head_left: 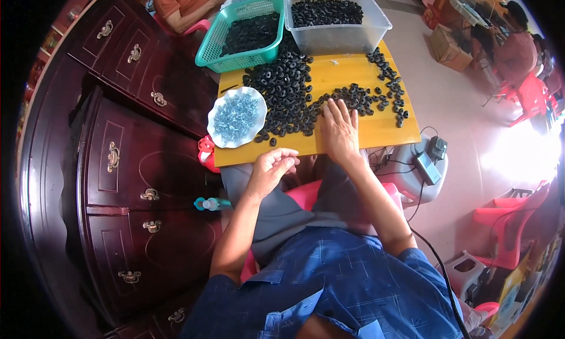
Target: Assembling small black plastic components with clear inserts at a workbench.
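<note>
My right hand (341, 133) lies palm down at the near part of the yellow tabletop (376, 133), its fingers stretched out and touching the edge of a spread of small black ring-shaped parts (353, 98). My left hand (273, 169) hovers at the table's near edge with fingers curled and thumb against them; whatever they may hold is hidden. Just beyond it, a white wavy-rimmed plate (215, 130) carries a heap of small clear bluish pieces. A larger pile of the black parts (282, 80) spreads beside the plate.
At the table's far side stand a green basket (209, 59) and a clear plastic bin (329, 39), both holding black parts. Dark wooden drawers (106, 192) line the left. A grey stool (435, 183) with wired devices stands right. Other people sit farther off.
</note>
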Demonstrator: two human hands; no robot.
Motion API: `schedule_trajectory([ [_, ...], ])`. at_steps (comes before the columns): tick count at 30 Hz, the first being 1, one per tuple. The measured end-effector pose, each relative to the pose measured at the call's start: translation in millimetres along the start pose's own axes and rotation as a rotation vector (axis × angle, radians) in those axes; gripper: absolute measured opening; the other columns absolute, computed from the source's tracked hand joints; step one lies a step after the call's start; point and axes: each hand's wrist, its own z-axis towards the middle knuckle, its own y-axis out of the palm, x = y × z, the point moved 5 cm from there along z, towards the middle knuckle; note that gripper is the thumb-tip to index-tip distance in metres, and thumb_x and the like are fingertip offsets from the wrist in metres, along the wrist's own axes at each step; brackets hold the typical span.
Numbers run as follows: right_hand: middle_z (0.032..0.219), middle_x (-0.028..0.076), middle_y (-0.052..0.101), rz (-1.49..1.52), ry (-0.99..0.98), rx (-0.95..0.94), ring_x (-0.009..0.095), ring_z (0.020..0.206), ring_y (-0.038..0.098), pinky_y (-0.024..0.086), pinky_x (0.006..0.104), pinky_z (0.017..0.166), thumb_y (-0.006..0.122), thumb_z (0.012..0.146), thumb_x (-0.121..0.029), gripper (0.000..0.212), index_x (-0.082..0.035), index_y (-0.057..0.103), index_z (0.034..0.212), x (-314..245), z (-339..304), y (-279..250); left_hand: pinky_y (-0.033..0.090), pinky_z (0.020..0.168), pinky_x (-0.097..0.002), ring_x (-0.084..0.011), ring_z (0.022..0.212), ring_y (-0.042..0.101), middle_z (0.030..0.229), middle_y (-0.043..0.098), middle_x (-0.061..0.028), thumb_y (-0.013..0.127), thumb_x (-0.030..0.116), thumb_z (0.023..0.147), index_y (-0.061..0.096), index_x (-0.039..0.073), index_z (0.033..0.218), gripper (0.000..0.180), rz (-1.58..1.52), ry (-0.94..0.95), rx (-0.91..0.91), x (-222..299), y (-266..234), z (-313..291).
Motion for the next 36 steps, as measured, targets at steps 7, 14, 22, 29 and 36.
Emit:
schedule_trajectory([
  [7, 0.149, 0.01, 0.043, 0.013, -0.022, 0.002, 0.033, 0.142, 0.033, 0.025, 0.0519, 0.116, 0.057, 0.088, -0.011, 0.051, -0.006, 0.049, 0.138, 5.6, -11.2, -14.4, 0.057, 0.075, -0.0266, -0.0131, 0.084, 0.068, 0.098, 0.071, -0.0104, 0.059, 0.009, 0.098, 0.063, -0.004, 0.113, 0.02, -0.056, -0.002, -0.023, -11.4, 7.3, 2.2],
  [14, 0.112, 0.009, 0.066, 0.123, -0.118, 0.16, 0.033, 0.103, 0.059, 0.047, 0.0423, 0.09, 0.06, 0.075, -0.002, 0.033, -0.006, 0.066, 0.107, 16.1, 9.0, -23.1, 0.057, 0.076, -0.0274, -0.0141, 0.086, 0.068, 0.097, 0.07, -0.0106, 0.059, 0.007, 0.097, 0.063, -0.005, 0.112, 0.019, -0.062, 0.011, -0.027, -16.7, 8.5, 0.6],
  [22, 0.095, 0.011, 0.068, 0.365, -0.18, 0.318, 0.032, 0.088, 0.064, 0.052, 0.0405, 0.079, 0.063, 0.08, -0.002, 0.02, -0.007, 0.066, 0.099, 4.8, 22.3, -40.2, 0.057, 0.075, -0.0267, -0.0133, 0.085, 0.068, 0.097, 0.07, -0.0105, 0.059, 0.008, 0.097, 0.064, -0.004, 0.112, 0.02, -0.041, 0.004, -0.019, -15.0, 5.8, -0.9],
  [29, 0.079, 0.006, 0.068, 0.942, -0.068, -0.22, 0.013, 0.07, 0.065, 0.051, 0.0282, 0.063, 0.069, 0.089, -0.01, 0.014, -0.003, 0.065, 0.1, -53.6, 7.5, -40.5, 0.053, 0.063, -0.0241, -0.0112, 0.071, 0.062, 0.099, 0.066, -0.0094, 0.064, 0.008, 0.096, 0.056, -0.003, 0.126, 0.033, -0.172, 0.232, 0.244, 7.1, -3.8, -5.9],
  [36, 0.076, -0.001, 0.064, 1.141, -0.124, -0.534, 0.006, 0.069, 0.058, 0.049, 0.0257, 0.059, 0.068, 0.093, -0.016, 0.014, -0.004, 0.064, 0.098, -78.1, 9.1, -32.8, 0.053, 0.059, -0.0264, -0.0142, 0.069, 0.065, 0.089, 0.066, -0.0088, 0.065, 0.005, 0.094, 0.059, -0.005, 0.114, 0.024, -0.174, 0.308, 0.28, 20.0, -15.9, -13.3],
])
